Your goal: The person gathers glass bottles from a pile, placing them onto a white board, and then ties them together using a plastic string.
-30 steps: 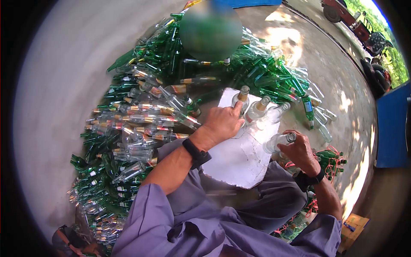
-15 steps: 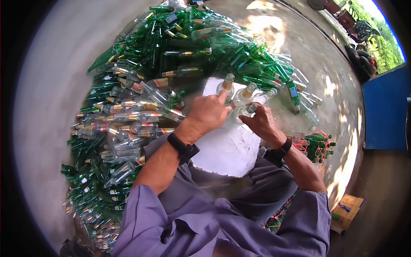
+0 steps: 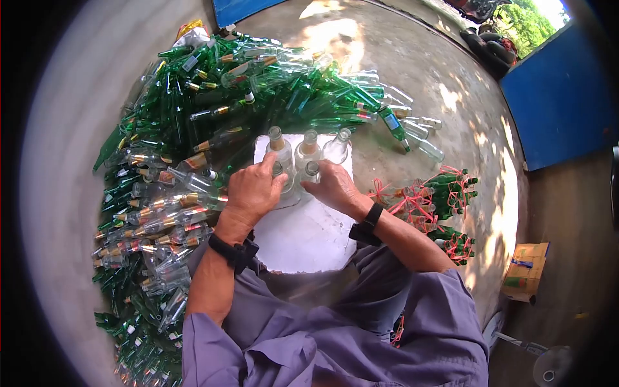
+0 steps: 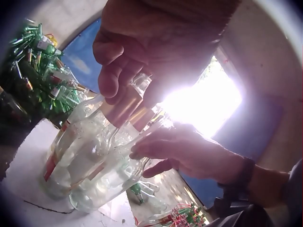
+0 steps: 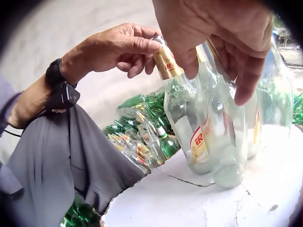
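Note:
Clear glass bottles stand upright in a tight cluster on a white board [image 3: 303, 238] before the person. The left hand [image 3: 248, 197] grips the neck of the front left bottle [image 5: 195, 153], which has a gold collar and a red-and-yellow label. Its index finger reaches to the gold-necked back left bottle [image 3: 276, 140]. The right hand [image 3: 335, 188] holds another clear bottle [image 5: 227, 161] by the neck, upright beside the first. Behind it stand a middle bottle [image 3: 309, 143] with a gold collar and a plain bottle [image 3: 338, 147].
A large heap of green bottles [image 3: 174, 97] and clear bottles [image 3: 155, 219] spreads behind and along the left. Bottles tied with pink string [image 3: 445, 193] lie at the right. Farther right are a cardboard box [image 3: 525, 271] and a blue panel [image 3: 561, 97].
The right hand has carried its bottle leftward from the board's right edge into the cluster, beside the left hand's bottle. The left hand keeps its place at the bottles while the head view has shifted right.

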Demonstrator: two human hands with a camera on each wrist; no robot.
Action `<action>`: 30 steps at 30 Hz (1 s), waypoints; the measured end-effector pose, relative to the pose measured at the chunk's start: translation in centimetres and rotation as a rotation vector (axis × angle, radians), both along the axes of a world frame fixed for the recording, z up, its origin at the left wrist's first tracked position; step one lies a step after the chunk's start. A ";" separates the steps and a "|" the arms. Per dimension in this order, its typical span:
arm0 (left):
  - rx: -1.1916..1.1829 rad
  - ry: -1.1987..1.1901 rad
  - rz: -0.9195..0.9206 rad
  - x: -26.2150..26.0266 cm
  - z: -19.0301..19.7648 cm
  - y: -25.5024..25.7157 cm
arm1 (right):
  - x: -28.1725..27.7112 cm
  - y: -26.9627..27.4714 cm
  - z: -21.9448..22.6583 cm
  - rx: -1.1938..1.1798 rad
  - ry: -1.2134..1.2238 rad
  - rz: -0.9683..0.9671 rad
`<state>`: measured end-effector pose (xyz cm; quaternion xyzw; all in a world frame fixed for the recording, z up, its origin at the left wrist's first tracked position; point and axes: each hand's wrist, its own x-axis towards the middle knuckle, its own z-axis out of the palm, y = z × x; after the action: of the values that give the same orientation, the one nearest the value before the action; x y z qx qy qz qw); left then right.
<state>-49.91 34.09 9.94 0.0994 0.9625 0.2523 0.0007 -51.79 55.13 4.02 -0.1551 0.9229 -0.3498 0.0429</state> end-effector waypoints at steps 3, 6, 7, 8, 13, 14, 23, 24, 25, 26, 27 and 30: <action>-0.008 0.007 0.001 -0.2 -0.1 0.0 | 0.4 0.2 -0.6 -0.076 0.080 0.016; -0.022 0.016 0.000 -0.3 -0.3 0.1 | 0.4 0.5 -0.6 -0.088 0.097 0.037; -0.025 0.018 0.000 -0.2 -0.3 0.1 | 0.4 0.6 -0.8 -0.079 0.113 0.035; -0.027 0.005 0.001 -0.3 -0.2 0.2 | 0.4 0.7 -1.0 -0.071 0.130 0.034; -0.027 -0.001 0.008 -0.4 0.1 0.5 | 0.3 0.4 0.1 -0.007 -0.045 0.017; -0.022 -0.006 0.011 -0.4 0.1 0.6 | 0.2 0.4 0.2 0.035 -0.143 -0.003; -0.049 -0.062 -0.019 -0.3 0.4 0.0 | 0.0 1.0 -3.9 -0.023 -0.244 0.009; -0.051 -0.060 -0.013 -0.2 0.3 -0.2 | -0.1 0.9 -4.2 -0.029 -0.294 0.025; -0.063 -0.063 -0.007 -0.2 -0.1 -0.3 | -0.2 1.0 -4.4 -0.053 -0.324 0.029; -0.072 -0.066 -0.005 -0.3 -0.4 -0.1 | -0.4 1.0 -4.7 -0.049 -0.320 0.025; -0.066 -0.064 -0.012 -0.3 -0.8 0.0 | -0.4 1.1 -5.2 -0.031 -0.370 0.025; -0.047 0.021 -0.030 -0.1 -1.5 -0.5 | -0.2 1.1 -5.8 -0.066 -0.439 -0.002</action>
<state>-50.01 33.61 8.43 0.1163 0.9666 0.2285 -0.0034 -51.98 56.23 -1.78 -0.0757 0.8796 -0.4054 0.2372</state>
